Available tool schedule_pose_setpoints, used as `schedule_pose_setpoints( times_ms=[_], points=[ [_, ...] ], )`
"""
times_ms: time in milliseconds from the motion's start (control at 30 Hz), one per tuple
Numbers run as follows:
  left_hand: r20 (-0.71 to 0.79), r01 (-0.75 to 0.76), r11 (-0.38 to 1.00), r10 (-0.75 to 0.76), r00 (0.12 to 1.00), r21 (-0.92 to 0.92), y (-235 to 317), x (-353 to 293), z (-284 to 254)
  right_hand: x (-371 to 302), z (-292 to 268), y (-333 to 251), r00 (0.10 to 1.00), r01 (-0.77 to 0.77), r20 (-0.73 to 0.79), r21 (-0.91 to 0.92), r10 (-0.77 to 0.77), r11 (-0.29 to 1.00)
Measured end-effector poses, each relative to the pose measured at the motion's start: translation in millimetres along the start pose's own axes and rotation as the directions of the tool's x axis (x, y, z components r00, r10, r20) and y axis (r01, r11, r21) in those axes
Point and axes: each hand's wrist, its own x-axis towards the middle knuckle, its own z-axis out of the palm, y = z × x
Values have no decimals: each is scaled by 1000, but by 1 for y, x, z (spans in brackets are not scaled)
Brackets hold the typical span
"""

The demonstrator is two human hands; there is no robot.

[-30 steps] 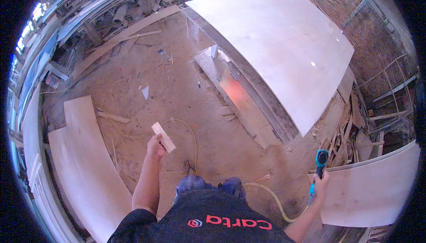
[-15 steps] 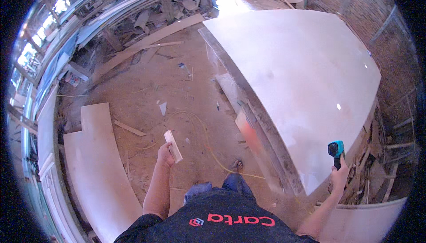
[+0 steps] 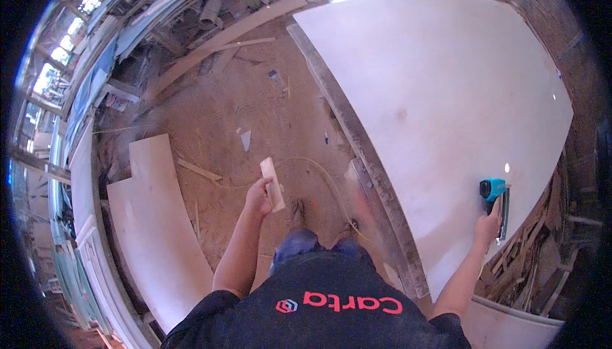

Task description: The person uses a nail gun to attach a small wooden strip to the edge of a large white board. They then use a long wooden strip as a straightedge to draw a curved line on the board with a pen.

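Note:
In my left hand point(image 3: 259, 198) is a short flat wood block point(image 3: 272, 184), held upright above the dirt floor. My fingers wrap round its near side. On the right, my right hand point(image 3: 488, 226) is closed round the grip of a teal and black nail gun point(image 3: 493, 188). The gun hovers over or rests on the large pale sheet point(image 3: 408, 113), near its right edge; I cannot tell if its tip touches. A long dark magazine runs along the gun beside my hand.
An L-shaped pale board point(image 3: 153, 221) lies on the left. A thin yellow hose point(image 3: 335, 189) curls over the dirt floor point(image 3: 223, 113). Stacked timber and sheets point(image 3: 80, 177) line the left side. Wood scraps point(image 3: 532, 266) sit below the sheet at right, and a long plank point(image 3: 242, 33) lies behind.
My right hand and the nail gun have moved forward over the pale sheet, and the gun has turned. The wood block has moved slightly right and up with my left hand. The view has shifted.

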Motion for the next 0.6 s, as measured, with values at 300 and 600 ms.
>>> schedule_pose_setpoints(
  times_ms=[300,600],
  points=[
    [278,52,963,-127,952,265,6,37,121,-141,-32,-174,938,321,-223,269,-265,908],
    [433,83,954,-207,877,288,8,80,230,-204,-3,-310,513,-652,849,479,123,-588]
  ],
)
